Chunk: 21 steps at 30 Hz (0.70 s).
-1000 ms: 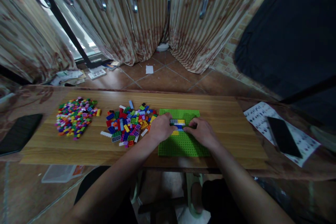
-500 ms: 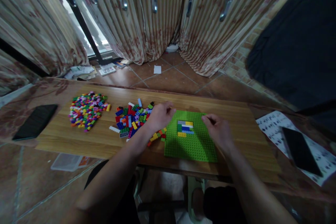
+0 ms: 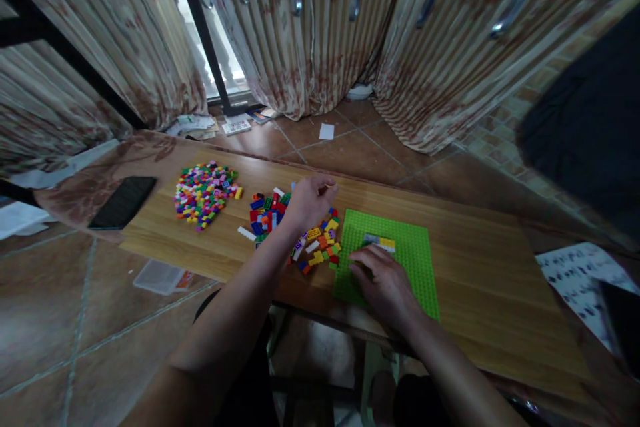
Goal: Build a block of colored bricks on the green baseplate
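Note:
My left hand (image 3: 311,203) hovers over the right part of a pile of larger toy building bricks (image 3: 314,240), its fingers curled together; whether a brick is in them is hidden. On the green baseplate (image 3: 420,267) sits a small patch of joined bricks (image 3: 386,242), with grey and yellow ones showing along its far edge. My right hand (image 3: 384,278) lies low over the near side of this patch and covers the rest of it. Its fingers are bent and closed toward the thumb, and I cannot make out what is between them.
A heap of small mixed bricks (image 3: 205,193) lies farther left on the wooden board (image 3: 490,280). Beyond it rests a black tablet-like object (image 3: 123,203). At the right are a printed sheet (image 3: 580,280) and a dark phone-like device (image 3: 623,317). A clear plastic box (image 3: 157,277) is on the floor.
My right hand has moved left from the baseplate's right edge onto the patch of bricks. My left hand stays above the brick pile. The view has turned left.

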{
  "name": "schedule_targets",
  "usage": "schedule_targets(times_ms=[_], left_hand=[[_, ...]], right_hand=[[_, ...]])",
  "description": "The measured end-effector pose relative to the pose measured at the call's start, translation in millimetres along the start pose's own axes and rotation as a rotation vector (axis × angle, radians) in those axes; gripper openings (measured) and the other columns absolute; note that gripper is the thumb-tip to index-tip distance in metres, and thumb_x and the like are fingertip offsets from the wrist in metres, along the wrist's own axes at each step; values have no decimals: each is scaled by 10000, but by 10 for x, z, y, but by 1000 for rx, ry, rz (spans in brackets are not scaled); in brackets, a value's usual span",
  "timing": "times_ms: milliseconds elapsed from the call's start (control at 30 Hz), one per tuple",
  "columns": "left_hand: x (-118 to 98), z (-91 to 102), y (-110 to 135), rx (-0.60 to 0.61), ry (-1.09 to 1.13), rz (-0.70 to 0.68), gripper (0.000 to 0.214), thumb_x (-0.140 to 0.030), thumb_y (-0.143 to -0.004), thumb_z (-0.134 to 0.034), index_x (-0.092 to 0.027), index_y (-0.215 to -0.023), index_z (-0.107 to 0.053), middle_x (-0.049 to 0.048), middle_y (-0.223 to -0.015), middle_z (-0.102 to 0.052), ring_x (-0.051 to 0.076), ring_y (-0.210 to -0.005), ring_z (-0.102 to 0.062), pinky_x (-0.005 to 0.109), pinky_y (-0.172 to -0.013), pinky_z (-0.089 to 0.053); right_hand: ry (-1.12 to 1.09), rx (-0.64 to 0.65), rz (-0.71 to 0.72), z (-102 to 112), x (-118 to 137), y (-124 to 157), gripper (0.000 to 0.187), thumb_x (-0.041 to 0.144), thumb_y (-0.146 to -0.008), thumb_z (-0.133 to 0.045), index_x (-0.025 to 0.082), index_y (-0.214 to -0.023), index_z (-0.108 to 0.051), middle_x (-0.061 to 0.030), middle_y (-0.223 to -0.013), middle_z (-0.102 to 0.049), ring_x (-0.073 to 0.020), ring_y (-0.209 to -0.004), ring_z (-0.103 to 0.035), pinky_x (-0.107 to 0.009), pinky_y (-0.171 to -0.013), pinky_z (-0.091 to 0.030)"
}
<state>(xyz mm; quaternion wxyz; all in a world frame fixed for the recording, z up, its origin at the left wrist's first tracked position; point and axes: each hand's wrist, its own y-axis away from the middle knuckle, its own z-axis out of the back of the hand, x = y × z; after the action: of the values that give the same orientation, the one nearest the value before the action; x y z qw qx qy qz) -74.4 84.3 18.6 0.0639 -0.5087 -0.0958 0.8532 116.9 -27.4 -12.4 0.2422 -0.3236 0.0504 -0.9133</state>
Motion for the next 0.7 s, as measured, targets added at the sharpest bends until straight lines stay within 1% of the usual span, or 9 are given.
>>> schedule_targets(times_ms=[200,300,433,533,700], left_hand=[[-1,46,17,-27,5,8,192,-208,-805,-562,-146,-914,-708,41,-772,-718,152,-717,-649,241,-664,-492],[3,86,13,-44,4,14,198,-176,-799,-546,-149,-910,-708,34,-743,-712,148,-706,-646,234,-667,-493],[-7,135,11,-56,13,30,240,-143,-794,-509,-137,-934,-703,25,-692,-695,145,-662,-636,230,-643,-488],[-3,160,9,-67,0,22,253,-132,-786,-497,-140,-931,-705,22,-689,-694,145,-659,-634,229,-638,-486],[0,193,11,-68,-27,23,263,-112,-775,-488,-146,-910,-711,23,-692,-696,147,-668,-634,229,-641,-486]], right_hand=[[46,1,-4,-79,18,-39,143,204,-921,-525,198,-963,-662,-59,-912,-663,-213,-863,-596,-345,-779,-461],[92,-20,-3,-112,21,-76,155,211,-926,-524,193,-977,-669,-59,-902,-667,-216,-866,-592,-346,-784,-451],[208,-61,36,-176,12,-123,164,225,-924,-529,191,-976,-681,-66,-910,-677,-232,-888,-577,-361,-797,-432],[289,-69,65,-231,-12,-142,163,232,-913,-544,192,-985,-685,-65,-903,-676,-239,-867,-563,-371,-777,-415],[330,-62,97,-297,-42,-141,166,235,-910,-545,197,-1002,-677,-61,-900,-673,-231,-840,-551,-364,-741,-391]])
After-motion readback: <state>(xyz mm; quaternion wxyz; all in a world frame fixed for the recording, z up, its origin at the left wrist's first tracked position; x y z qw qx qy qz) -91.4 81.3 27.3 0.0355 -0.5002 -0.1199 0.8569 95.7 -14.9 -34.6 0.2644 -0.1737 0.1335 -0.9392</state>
